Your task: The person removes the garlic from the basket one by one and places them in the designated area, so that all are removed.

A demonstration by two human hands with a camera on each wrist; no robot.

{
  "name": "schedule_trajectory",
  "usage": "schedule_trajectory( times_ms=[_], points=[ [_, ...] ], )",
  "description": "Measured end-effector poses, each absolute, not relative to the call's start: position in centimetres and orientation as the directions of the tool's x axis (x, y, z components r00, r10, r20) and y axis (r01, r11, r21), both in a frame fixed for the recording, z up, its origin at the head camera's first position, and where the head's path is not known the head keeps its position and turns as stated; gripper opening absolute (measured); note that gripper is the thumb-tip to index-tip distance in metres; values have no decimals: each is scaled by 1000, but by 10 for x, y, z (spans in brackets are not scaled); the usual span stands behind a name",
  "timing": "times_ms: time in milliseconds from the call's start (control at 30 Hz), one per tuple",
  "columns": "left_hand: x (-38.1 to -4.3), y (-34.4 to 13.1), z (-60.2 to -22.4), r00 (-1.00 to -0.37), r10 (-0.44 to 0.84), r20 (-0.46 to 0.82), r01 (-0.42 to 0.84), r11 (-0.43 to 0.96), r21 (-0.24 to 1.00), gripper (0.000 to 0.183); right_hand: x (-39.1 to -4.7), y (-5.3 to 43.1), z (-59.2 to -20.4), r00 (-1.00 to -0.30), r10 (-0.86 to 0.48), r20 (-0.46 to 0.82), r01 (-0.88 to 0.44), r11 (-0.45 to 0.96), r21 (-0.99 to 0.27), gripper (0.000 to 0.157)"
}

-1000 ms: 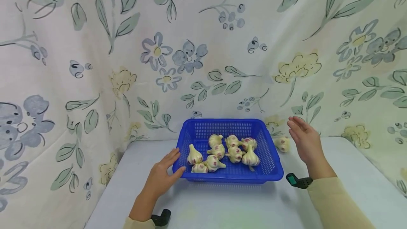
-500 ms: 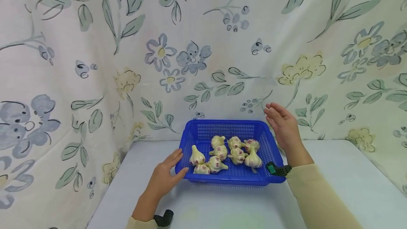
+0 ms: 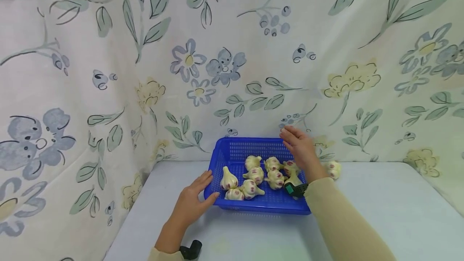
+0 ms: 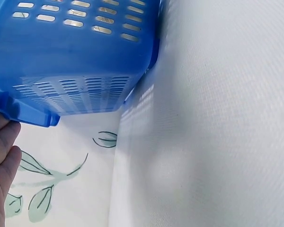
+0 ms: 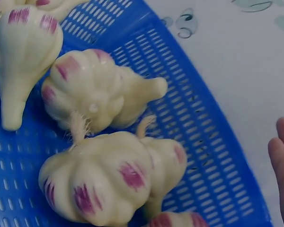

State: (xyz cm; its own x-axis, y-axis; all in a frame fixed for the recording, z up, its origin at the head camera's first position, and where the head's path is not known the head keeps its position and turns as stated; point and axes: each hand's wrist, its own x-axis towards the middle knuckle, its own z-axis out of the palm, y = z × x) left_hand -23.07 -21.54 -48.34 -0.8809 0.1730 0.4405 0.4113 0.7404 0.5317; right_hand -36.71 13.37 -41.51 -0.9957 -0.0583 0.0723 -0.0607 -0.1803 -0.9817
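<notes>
A white tabletop [image 3: 377, 208] was positioned in front of a draped, pale fabric backdrop [image 3: 232, 23] (printed with green leaves, blue and yellow flowers).

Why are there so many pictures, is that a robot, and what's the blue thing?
No robot here: these are a person's bare left hand and right hand. The widest picture comes from a camera worn on the head, looking forward and down. Cameras on the wrists take the closer ones.

The blue thing is a basket with holes, standing on a white table. Inside are what look like garlic bulbs; another bulb lies outside, to the right. The left hand touches the basket's left edge. The right hand is above the basket, and I see nothing in it.
</notes>
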Motion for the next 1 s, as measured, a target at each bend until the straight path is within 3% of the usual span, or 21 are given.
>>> schedule_trajectory(
  times_ms=[433, 700, 1000],
  points=[
    [-233, -212, -487, -883, 170, 437, 408, 738, 538, 60, -383, 134, -443, -971, -143, -194, 151, 267, -952, 63],
    [-232, -212, -485, -887, 169, 429, 404, 733, 547, 59, -388, 132, -452, -971, -159, -177, 87, 453, -887, 56],
    [-231, -214, -481, -895, 156, 418, 386, 740, 551, 60, -392, 127, -452, -952, -244, -184, 38, 502, -864, 60]
  ],
)
